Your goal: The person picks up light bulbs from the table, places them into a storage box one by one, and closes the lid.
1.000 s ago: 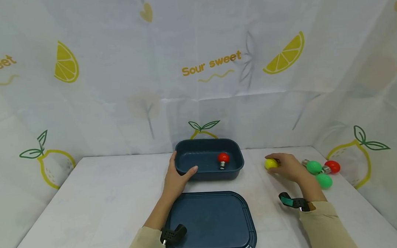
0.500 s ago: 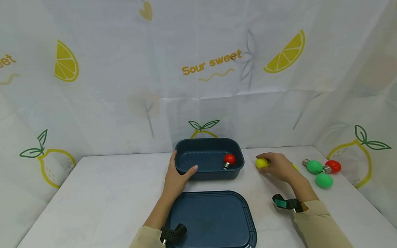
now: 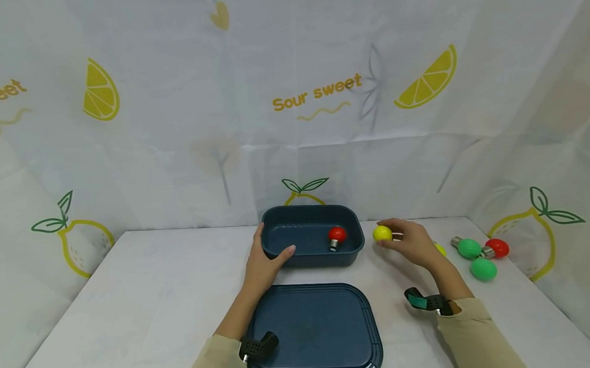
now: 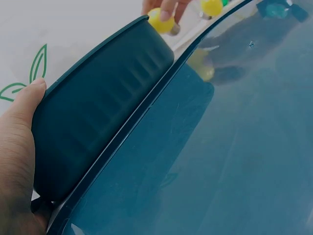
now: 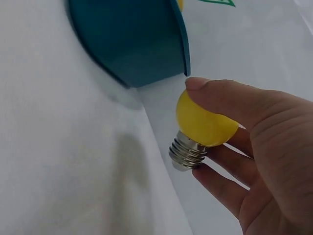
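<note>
My right hand pinches a yellow light bulb between thumb and fingers, its silver screw base pointing down and away from the palm in the right wrist view. The bulb is just right of a dark blue plastic box, with its shadow on the table below. A red light bulb lies inside the box, towards the right end. My left hand grips the box's left end, thumb at the front rim and fingers round the side.
A flat dark blue lid lies in front of the box. At the right of the white table are green light bulbs, a red bulb and another yellow bulb, partly behind the right wrist.
My right hand has carried the yellow bulb leftwards and up, closer to the box. The red bulb in the box has rolled a little. My left hand keeps its hold.
</note>
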Tool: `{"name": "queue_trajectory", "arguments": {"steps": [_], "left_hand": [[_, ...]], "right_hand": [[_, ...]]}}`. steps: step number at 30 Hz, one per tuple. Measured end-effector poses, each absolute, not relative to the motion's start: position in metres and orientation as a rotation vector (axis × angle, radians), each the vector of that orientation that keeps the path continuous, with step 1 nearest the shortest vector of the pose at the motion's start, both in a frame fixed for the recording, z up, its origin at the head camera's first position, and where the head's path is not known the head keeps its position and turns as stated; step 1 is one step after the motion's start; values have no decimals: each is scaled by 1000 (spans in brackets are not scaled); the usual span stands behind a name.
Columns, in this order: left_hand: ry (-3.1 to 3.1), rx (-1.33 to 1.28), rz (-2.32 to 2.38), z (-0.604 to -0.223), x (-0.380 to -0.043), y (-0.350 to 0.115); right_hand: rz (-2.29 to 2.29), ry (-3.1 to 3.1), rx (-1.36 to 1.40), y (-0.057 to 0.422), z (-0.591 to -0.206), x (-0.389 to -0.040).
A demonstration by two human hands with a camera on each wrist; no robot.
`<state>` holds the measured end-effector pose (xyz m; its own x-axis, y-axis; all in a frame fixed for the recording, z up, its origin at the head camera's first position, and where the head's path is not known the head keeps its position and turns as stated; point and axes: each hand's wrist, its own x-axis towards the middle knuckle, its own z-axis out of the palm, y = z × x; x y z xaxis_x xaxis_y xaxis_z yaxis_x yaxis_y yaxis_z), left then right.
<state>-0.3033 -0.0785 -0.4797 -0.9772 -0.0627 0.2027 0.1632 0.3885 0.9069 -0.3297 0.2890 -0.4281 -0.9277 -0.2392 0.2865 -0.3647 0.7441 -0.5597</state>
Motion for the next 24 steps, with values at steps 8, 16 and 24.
{"name": "queue_trajectory", "arguments": {"steps": [8,16,24], "left_hand": [[-2443,-92,-1624,-479,-302,-79],[-2441,-87,-1622,-478,-303,-79],[-2439,-84,-1632,-478,-302,-78]], "right_hand": [[1083,-2657,439,280,-412,-326],[1195,-2549,472,265,-396,-320],[1312,-2557,566,245,-395,-318]]}}
